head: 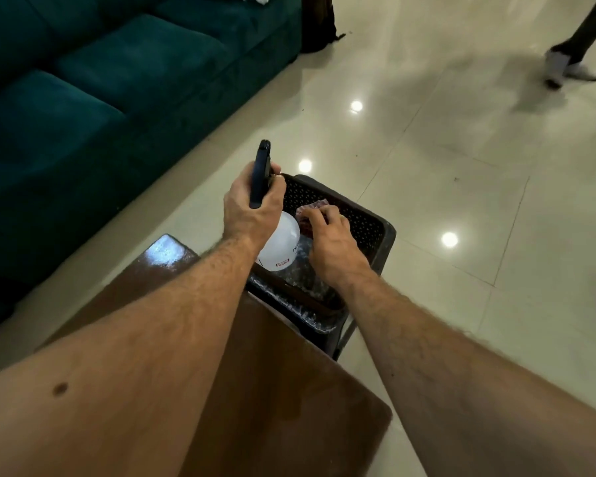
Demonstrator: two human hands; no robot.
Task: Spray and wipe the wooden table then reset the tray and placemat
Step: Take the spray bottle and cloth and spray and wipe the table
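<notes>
My left hand [250,210] grips the dark head of a spray bottle, whose white body [283,244] hangs below it over a dark perforated stool [365,222]. Beside it my right hand [331,242] rests with curled fingers on a reddish cloth [312,210] lying on the stool's seat; whether it grips the cloth is hidden. The wooden table [283,390] lies under both forearms, glossy brown, and its far corner [167,251] catches the light. No tray or placemat is in view.
A teal sofa [100,80] runs along the left, close to the table. Shiny pale floor tiles [479,184] spread to the right. Another person's legs and white shoes [572,68] are at the top right.
</notes>
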